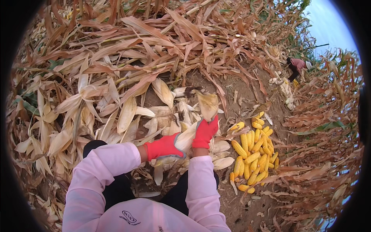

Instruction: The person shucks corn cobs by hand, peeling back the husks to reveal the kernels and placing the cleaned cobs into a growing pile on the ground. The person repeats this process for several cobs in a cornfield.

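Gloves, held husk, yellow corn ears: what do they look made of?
Gloves: probably knit fabric, matte red; grey edging on the left one could be a rubbery coating.
Held husk: dried plant leaf, dull and papery, judging by its pale tan colour and creases.
Yellow corn ears: natural kernels, slightly glossy, with rows visible.

Saw matt cloth gloves, smooth matt cloth sleeves; found dry, papery husk, glossy, knobbly corn cobs, rough, matt soil.

Near downward fisheye view from the head
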